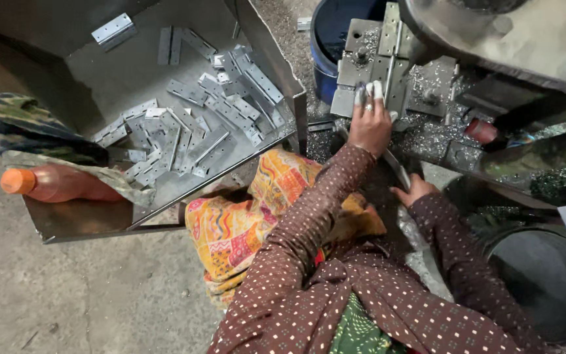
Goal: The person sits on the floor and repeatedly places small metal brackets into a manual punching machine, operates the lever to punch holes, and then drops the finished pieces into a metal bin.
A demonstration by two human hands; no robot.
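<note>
Left hand, upper centre of the frame, rests on the grey metal press fixture; its fingers are extended, with taped tips pressed on a flat metal piece there. Whether it pinches that piece cannot be told. Right hand, centre right, lies half curled against a thin metal lever, grip unclear. Metal shavings cover the fixture bed. At upper left, a steel bin holds loose hinge plates; an orange bottle lies at its lower-left edge.

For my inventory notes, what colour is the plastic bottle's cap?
Orange; the plastic bottle's cap shows in the head view, lower left.
</note>
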